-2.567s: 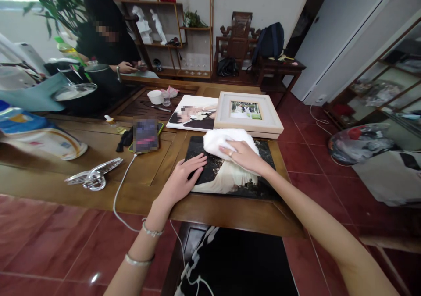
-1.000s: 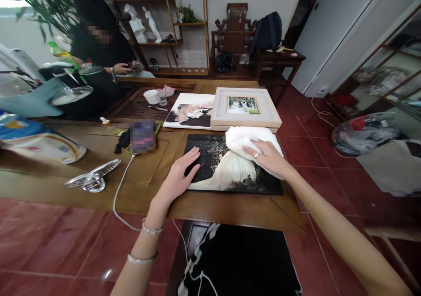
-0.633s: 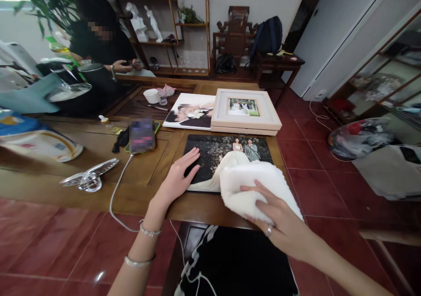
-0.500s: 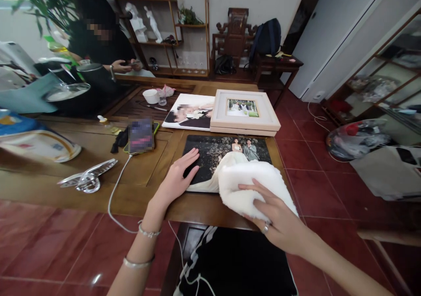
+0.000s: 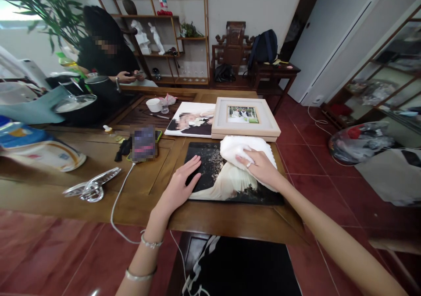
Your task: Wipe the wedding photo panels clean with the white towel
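A dark wedding photo panel [image 5: 210, 173] lies flat on the wooden table [image 5: 230, 221] in front of me. My left hand [image 5: 184, 180] rests on its left edge, palm down with the fingers stretched out. Under my right hand [image 5: 261, 166] is a fluffy white cloth [image 5: 237, 147], gripped and pressed on the panel's upper right part. The cloth covers the couple's figures; the long pale dress train shows below it.
Behind the panel lie a cream framed photo [image 5: 217, 120] and a white-edged photo print [image 5: 187, 129]. To the left are a phone [image 5: 144, 143] on a white cable, a silver metal clamp-like object [image 5: 94, 186] and a blue-white package [image 5: 39, 142]. A person [image 5: 112, 55] sits across the table.
My right hand has moved the cloth away from me, from the panel's lower right to its upper right, uncovering the dress and lower corner. My left hand stays on the left edge.
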A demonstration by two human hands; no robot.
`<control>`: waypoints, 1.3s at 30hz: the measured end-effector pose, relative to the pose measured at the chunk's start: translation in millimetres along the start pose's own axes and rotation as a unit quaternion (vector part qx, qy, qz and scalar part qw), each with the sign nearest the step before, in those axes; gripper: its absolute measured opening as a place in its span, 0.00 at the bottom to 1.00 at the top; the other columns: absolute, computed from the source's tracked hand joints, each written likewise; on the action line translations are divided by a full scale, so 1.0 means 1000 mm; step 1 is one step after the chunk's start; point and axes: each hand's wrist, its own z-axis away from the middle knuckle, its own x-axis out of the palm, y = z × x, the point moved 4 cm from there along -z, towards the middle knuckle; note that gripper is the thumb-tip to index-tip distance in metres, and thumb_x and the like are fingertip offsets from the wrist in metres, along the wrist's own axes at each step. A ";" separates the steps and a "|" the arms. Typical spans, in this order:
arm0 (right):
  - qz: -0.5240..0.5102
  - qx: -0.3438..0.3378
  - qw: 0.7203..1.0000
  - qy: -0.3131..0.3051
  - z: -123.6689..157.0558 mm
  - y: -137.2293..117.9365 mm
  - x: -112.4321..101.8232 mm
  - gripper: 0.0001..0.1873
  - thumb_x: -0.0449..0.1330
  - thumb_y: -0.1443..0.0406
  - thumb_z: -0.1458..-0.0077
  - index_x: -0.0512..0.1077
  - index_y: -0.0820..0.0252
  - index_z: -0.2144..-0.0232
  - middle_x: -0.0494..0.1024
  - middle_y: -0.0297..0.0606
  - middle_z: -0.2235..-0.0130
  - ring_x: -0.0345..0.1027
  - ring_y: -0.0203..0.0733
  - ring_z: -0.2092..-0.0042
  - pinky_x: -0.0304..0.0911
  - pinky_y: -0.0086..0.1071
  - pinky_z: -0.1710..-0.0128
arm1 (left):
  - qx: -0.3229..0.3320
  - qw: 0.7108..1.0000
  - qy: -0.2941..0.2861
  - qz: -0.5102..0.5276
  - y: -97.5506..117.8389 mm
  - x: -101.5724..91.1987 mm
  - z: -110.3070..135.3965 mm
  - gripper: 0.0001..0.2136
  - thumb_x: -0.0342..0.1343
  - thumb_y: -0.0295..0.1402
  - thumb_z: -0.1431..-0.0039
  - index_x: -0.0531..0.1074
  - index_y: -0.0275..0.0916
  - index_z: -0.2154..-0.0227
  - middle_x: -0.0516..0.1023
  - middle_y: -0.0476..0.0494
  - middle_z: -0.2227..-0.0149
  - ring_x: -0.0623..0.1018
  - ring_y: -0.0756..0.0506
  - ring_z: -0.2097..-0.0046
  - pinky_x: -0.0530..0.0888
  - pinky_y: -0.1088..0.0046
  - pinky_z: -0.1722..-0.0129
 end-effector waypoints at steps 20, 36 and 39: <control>0.040 -0.081 0.993 -0.081 0.061 -0.043 0.021 0.09 0.52 0.63 0.37 0.71 0.57 0.65 0.72 0.47 0.47 0.63 0.50 0.42 0.18 0.66 0.38 | -0.002 1.000 0.001 0.001 -0.001 0.001 0.001 0.18 0.49 0.35 0.35 0.70 0.37 0.45 0.68 0.37 0.40 0.65 0.40 0.37 0.64 0.54 0.38; 0.059 -0.047 0.990 -0.118 -0.007 -0.024 0.028 0.15 0.47 0.58 0.34 0.70 0.59 0.64 0.73 0.48 0.46 0.43 0.54 0.32 0.28 0.67 0.38 | -0.005 1.000 0.000 0.005 0.000 0.000 0.001 0.18 0.49 0.35 0.35 0.70 0.36 0.45 0.68 0.37 0.40 0.65 0.39 0.37 0.64 0.54 0.38; 0.050 -0.075 0.984 -0.156 0.024 -0.045 0.029 0.12 0.48 0.62 0.34 0.71 0.59 0.62 0.73 0.48 0.45 0.42 0.53 0.32 0.28 0.65 0.37 | -0.008 1.000 -0.003 0.005 0.000 0.000 0.000 0.18 0.48 0.35 0.35 0.69 0.35 0.45 0.68 0.36 0.40 0.65 0.40 0.37 0.63 0.54 0.38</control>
